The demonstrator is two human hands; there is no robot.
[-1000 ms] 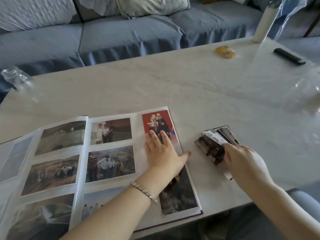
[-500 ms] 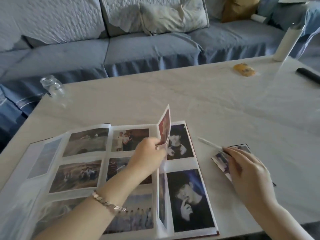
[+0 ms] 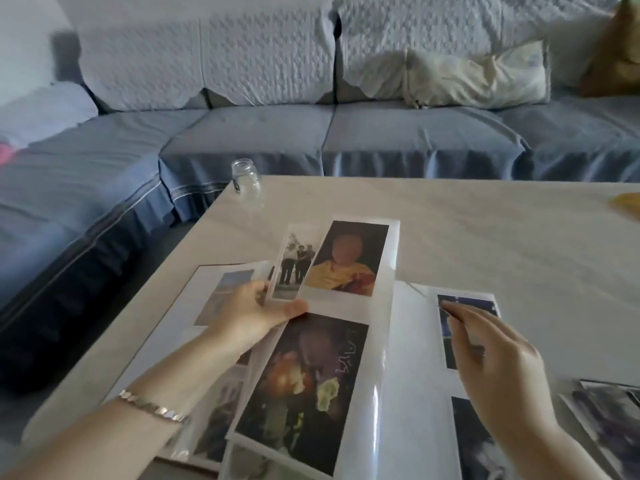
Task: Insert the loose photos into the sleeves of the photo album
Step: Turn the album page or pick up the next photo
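Note:
The photo album (image 3: 412, 358) lies open on the pale table (image 3: 485, 230). My left hand (image 3: 254, 315) grips the edge of several raised album pages, thumb on top; the lifted page (image 3: 332, 327) shows a photo of a figure in yellow and a dark photo below it. Over the right-hand page hovers my right hand (image 3: 495, 362), fingers loosely bent and holding nothing, fingertips near a blue photo in a sleeve (image 3: 467, 306). A pile of loose photos (image 3: 609, 420) sits at the table's right edge of view.
A small clear glass jar (image 3: 246, 181) stands at the table's far left corner. A yellow object (image 3: 627, 202) lies at the right edge. A blue sofa (image 3: 311, 133) with pale covers and cushions runs behind and to the left of the table.
My left hand has turned more pages leftward and now holds a raised page. My right hand left the loose photos and moved over the album's right page. The view swung left.

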